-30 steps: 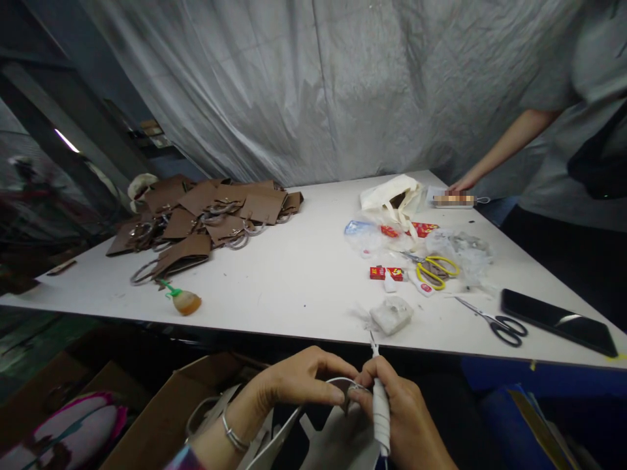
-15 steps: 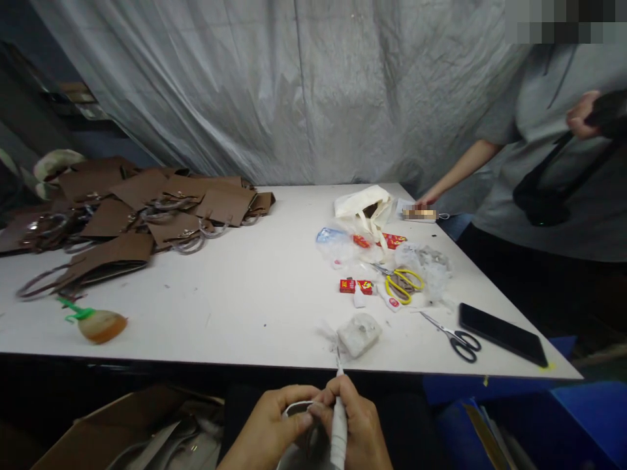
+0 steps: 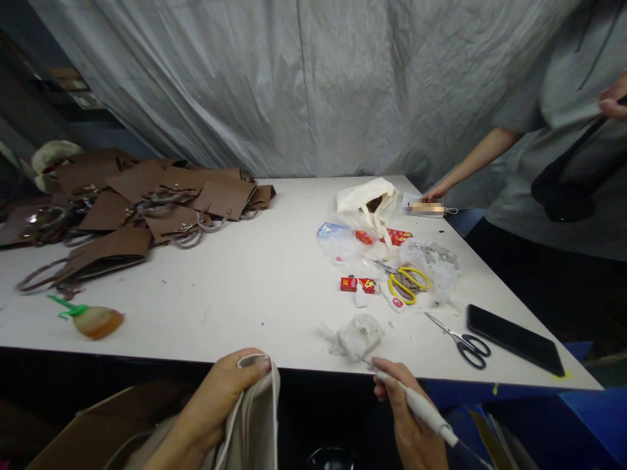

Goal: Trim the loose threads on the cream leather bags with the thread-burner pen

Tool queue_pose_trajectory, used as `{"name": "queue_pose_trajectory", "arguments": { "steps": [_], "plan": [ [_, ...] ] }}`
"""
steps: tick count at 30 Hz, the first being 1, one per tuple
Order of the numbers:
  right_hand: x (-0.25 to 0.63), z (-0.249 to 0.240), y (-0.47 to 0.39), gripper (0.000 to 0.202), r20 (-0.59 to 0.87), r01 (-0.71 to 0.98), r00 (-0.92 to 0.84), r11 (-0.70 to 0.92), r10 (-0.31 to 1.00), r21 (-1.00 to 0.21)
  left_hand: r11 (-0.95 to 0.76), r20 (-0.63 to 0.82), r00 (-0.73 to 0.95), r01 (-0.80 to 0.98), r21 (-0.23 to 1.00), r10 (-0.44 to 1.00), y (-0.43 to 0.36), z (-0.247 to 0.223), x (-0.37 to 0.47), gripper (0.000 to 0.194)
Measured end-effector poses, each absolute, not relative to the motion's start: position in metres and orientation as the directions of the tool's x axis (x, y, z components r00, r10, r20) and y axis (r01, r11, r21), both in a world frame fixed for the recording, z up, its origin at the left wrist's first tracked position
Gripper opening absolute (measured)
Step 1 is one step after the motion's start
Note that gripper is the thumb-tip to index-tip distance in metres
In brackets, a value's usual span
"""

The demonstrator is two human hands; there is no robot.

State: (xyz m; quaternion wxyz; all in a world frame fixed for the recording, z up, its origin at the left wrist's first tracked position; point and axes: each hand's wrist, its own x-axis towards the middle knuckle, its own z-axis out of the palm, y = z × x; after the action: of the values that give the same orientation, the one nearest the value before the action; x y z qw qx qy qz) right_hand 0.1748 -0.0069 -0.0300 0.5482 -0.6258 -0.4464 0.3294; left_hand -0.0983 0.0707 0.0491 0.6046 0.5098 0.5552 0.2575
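Note:
My left hand (image 3: 220,391) grips the top edge of a pale beige bag (image 3: 259,418), thumb on the rim, below the table's front edge. The lower part of the bag is out of view. In my right hand (image 3: 409,411) is a white corded pen-shaped tool (image 3: 421,405) with a thin metal tip. That tip points up and left, close to a whitish lump in clear wrap (image 3: 361,336) at the table edge; I cannot tell whether they touch. The two hands are apart.
Brown handbags (image 3: 223,196) are heaped at the left, behind a green-nozzled bottle (image 3: 98,322). At right lie yellow-handled scissors (image 3: 410,285), black-handled scissors (image 3: 470,349), a black phone (image 3: 514,339) and a cream cloth bag (image 3: 367,196). Another person's hand (image 3: 435,190) reaches in. Boxes flank me below.
My hands have separated: the left moved left and up with the bag, the right moved right with the tool, its tip now by the wrapped lump. The view has shifted slightly.

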Motion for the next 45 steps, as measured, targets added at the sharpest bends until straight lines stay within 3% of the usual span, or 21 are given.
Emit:
{"name": "queue_pose_trajectory", "arguments": {
  "steps": [4, 9, 15, 23, 29, 34, 42, 45],
  "plan": [
    [0.193, -0.030, 0.006, 0.037, 0.008, 0.295, 0.423, -0.130, 0.906, -0.947, 0.412, -0.478, 0.290, 0.261, 0.873, 0.829, 0.050, 0.002, -0.043, 0.039],
    [0.201, -0.033, 0.022, 0.031, 0.127, 0.411, 0.379, -0.044, 0.917, -0.911, 0.476, -0.534, 0.332, 0.244, 0.845, 0.777, 0.029, -0.044, -0.006, 0.026],
    [0.204, -0.042, 0.035, 0.032, 0.156, 0.445, 0.296, 0.008, 0.942, -0.895, 0.482, -0.525, 0.261, 0.214, 0.850, 0.810, 0.039, -0.033, -0.025, 0.029],
    [0.199, -0.040, 0.047, 0.025, 0.290, 0.520, 0.223, 0.138, 0.931, -0.843, 0.516, -0.538, 0.448, 0.183, 0.837, 0.714, 0.040, -0.053, -0.029, 0.056],
    [0.199, -0.040, 0.052, 0.015, 0.394, 0.630, 0.066, 0.268, 0.917, -0.729, 0.518, -0.554, 0.240, 0.200, 0.831, 0.797, 0.037, -0.031, -0.021, 0.030],
    [0.198, -0.046, 0.051, 0.012, 0.378, 0.638, 0.060, 0.255, 0.924, -0.726, 0.556, -0.589, 0.118, 0.229, 0.799, 0.799, 0.035, -0.013, -0.012, 0.017],
    [0.206, -0.036, 0.041, 0.014, 0.339, 0.591, 0.136, 0.198, 0.931, -0.782, 0.582, -0.629, 0.091, 0.295, 0.758, 0.772, 0.037, -0.009, -0.002, 0.015],
    [0.205, -0.030, 0.028, 0.024, 0.205, 0.437, 0.212, 0.095, 0.956, -0.895, 0.591, -0.639, 0.109, 0.289, 0.753, 0.762, 0.035, -0.010, 0.001, 0.015]
  ]
}}
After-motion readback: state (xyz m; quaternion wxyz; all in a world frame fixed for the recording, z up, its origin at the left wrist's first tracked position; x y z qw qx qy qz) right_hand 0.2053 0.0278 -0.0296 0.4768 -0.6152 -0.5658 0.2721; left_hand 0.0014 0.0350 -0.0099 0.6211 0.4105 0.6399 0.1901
